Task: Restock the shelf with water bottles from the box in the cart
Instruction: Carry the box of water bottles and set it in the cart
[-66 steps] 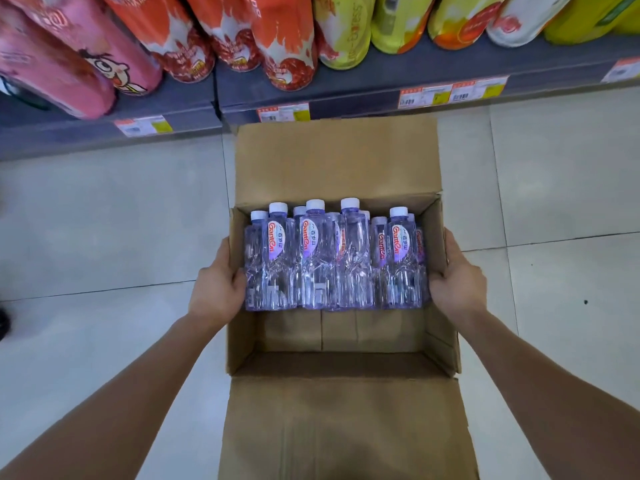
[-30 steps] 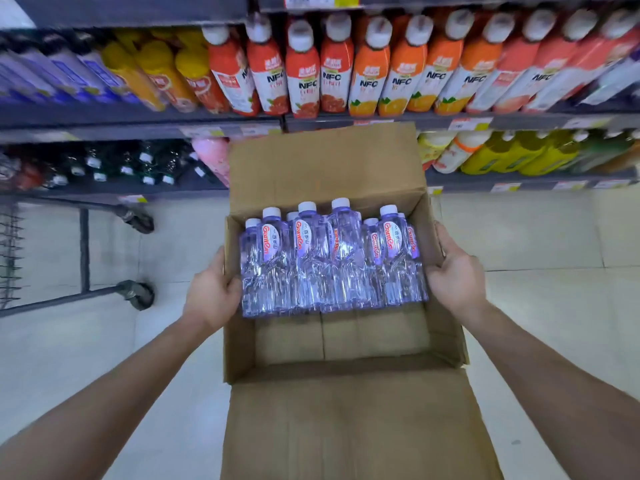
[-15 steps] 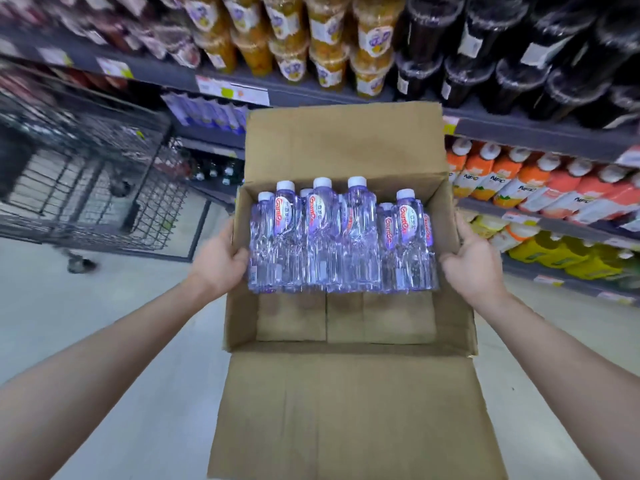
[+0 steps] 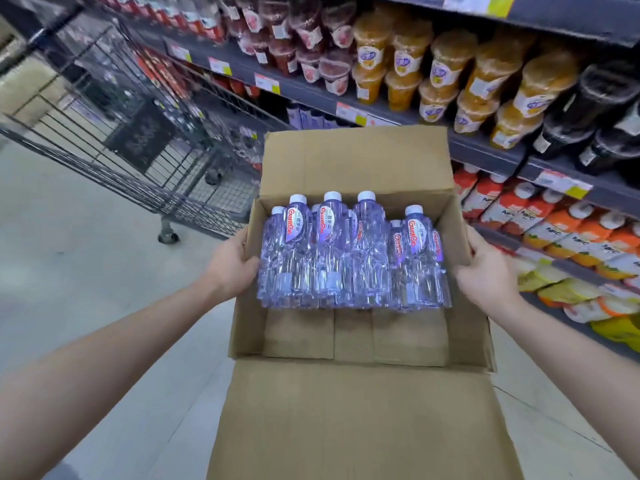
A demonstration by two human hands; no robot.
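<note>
Drink-stocked shelves (image 4: 485, 150) fill the right and far side, with a wire cart (image 4: 114, 133) at far left. The left hand (image 4: 230, 265) and right hand (image 4: 485, 271) grip the open box (image 4: 353, 161) by its side walls, thumbs hooked over the rims, other fingers hidden. Water bottles (image 4: 346, 254) fill its far half; the bare near half suggests some are already shelved, and the rest remain.
</note>
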